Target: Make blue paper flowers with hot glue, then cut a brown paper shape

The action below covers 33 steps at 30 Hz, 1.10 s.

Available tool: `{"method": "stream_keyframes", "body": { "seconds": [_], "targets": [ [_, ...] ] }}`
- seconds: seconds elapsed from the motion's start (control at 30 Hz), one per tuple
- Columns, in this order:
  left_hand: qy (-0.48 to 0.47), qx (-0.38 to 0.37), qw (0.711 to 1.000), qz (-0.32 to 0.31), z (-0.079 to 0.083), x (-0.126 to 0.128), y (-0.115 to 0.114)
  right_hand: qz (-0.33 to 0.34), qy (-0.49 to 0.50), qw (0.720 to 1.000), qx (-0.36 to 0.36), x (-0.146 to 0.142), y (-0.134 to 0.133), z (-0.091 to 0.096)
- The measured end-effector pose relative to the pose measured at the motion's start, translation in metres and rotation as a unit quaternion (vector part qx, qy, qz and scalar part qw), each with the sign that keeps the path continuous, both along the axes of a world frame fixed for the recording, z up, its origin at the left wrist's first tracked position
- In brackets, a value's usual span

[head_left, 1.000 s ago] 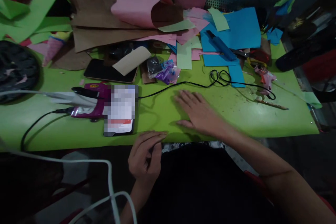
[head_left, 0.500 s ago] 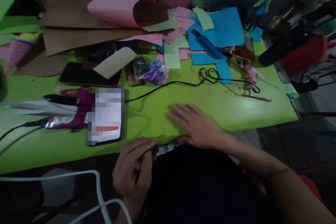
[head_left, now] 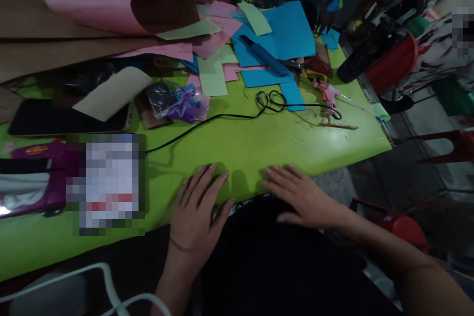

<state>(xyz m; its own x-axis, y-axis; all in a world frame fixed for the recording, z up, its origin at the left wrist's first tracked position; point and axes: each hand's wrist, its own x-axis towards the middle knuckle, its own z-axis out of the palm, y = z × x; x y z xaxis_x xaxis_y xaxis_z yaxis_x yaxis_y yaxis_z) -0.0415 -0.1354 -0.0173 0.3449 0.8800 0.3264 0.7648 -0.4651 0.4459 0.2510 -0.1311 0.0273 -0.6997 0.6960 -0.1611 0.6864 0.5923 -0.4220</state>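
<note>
My left hand [head_left: 198, 207] lies palm down at the front edge of the green table [head_left: 222, 143], fingers spread and holding nothing. To its right my right hand [head_left: 301, 197] also rests over the table edge, fingers stretched out, with nothing in it. Left of my left hand is a phone-like device [head_left: 111, 177] with a blurred screen, leaning by a purple case [head_left: 55, 173]. A black cord [head_left: 207, 121] runs from behind it to a pink glue gun [head_left: 328, 95] at the right. A thin brown stick [head_left: 338, 125] lies just in front of the glue gun.
Blue paper [head_left: 289, 34], a rolled pink sheet [head_left: 99, 0] and brown sheets [head_left: 29, 59] crowd the back. Scissors [head_left: 314, 65], a small plastic bag [head_left: 183, 101] and a dark flat device [head_left: 40, 118] lie before them. A red stool [head_left: 407, 229] stands at the right.
My left hand has moved from a curled pose below the edge up onto the table, and its fingers have opened. The view has shifted right. My right hand stays flat near the edge.
</note>
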Motion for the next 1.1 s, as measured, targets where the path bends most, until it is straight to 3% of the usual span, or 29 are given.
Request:
{"method": "stream_keyframes", "body": {
  "seconds": [0.07,0.1,0.2,0.3,0.53,0.9,1.1],
  "targets": [
    [-0.018,0.007,0.999,-0.044,0.001,0.005,0.0,0.059,0.062,0.995,-0.05,-0.003,-0.009,0.01],
    [-0.026,0.008,0.998,-0.065,0.002,0.007,0.0,0.056,0.089,0.993,-0.058,-0.004,-0.009,0.014],
    [-0.058,0.005,0.994,-0.093,0.006,0.011,-0.001,-0.055,0.096,0.994,0.003,0.004,0.008,0.015],
    [-0.09,0.01,0.993,-0.073,0.01,0.007,-0.002,-0.152,0.045,0.983,0.09,0.016,0.033,0.002],
    [-0.121,0.026,0.992,-0.019,0.006,0.001,0.004,-0.134,0.043,0.978,0.155,0.018,0.045,-0.015],
    [-0.073,0.08,0.994,0.015,0.001,0.009,0.009,-0.137,0.068,0.967,0.206,0.011,0.048,-0.017],
    [-0.07,0.089,0.993,0.024,0.001,0.012,0.009,-0.203,0.107,0.962,0.147,0.012,0.064,-0.012]
  ]
}}
